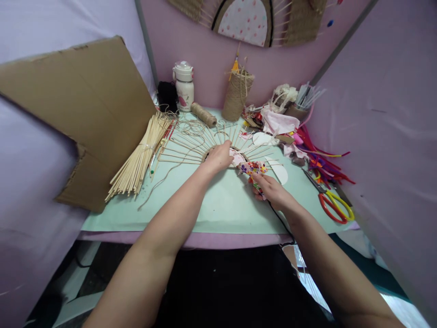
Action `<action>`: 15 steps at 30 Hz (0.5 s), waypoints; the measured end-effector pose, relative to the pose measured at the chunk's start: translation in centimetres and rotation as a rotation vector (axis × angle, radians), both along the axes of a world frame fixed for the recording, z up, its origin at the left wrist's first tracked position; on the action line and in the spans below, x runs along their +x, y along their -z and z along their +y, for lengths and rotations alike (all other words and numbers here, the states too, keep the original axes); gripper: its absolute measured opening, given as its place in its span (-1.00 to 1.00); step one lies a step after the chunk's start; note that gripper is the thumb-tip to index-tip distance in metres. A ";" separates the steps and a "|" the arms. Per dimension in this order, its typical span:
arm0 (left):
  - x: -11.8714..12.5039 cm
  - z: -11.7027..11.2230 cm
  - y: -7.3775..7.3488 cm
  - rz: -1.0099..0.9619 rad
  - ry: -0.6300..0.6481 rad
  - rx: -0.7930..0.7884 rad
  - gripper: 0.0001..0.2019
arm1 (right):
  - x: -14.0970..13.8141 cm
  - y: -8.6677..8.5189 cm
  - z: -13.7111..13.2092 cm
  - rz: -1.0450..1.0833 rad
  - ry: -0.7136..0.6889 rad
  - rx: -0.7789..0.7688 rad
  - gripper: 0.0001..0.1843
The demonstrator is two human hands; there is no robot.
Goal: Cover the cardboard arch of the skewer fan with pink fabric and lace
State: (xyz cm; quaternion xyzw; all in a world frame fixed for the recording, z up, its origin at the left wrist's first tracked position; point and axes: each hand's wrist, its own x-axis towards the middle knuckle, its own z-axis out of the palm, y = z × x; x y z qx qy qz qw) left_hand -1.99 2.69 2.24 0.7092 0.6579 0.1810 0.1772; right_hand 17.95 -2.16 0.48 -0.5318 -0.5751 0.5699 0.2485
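Note:
On the table lies a half-round craft piece point(236, 158) with a pale pink, patterned middle and a brown rim. Thin wooden sticks point(184, 151) fan out from it like rays. My left hand point(220, 157) rests over its left part, fingers closed together at the rim; the fingertips are partly hidden. In my right hand point(271, 189) is a glue gun point(253, 168) with a bright flower pattern and a black cord point(282, 222). Its nose points left, close to the half-round's right end. A white paper shape point(278, 171) lies just right of the gun.
Left are a bundle of sticks point(138, 159) and a large cardboard sheet point(85, 100). Twine rolls point(237, 95) and a white bottle point(185, 89) stand behind. Scissors point(332, 202), pipe cleaners point(321, 159) and fabric scraps point(278, 122) lie right. A finished-looking half-round piece point(244, 20) hangs on the wall.

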 end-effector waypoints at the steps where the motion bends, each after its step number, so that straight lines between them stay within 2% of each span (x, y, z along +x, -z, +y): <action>1: 0.0 0.0 0.0 0.003 0.002 0.000 -0.52 | 0.0 0.0 0.0 0.002 -0.001 0.001 -0.48; 15: -0.2 0.1 0.0 -0.011 0.004 -0.013 -0.52 | 0.2 0.5 0.2 0.013 -0.006 0.016 -0.47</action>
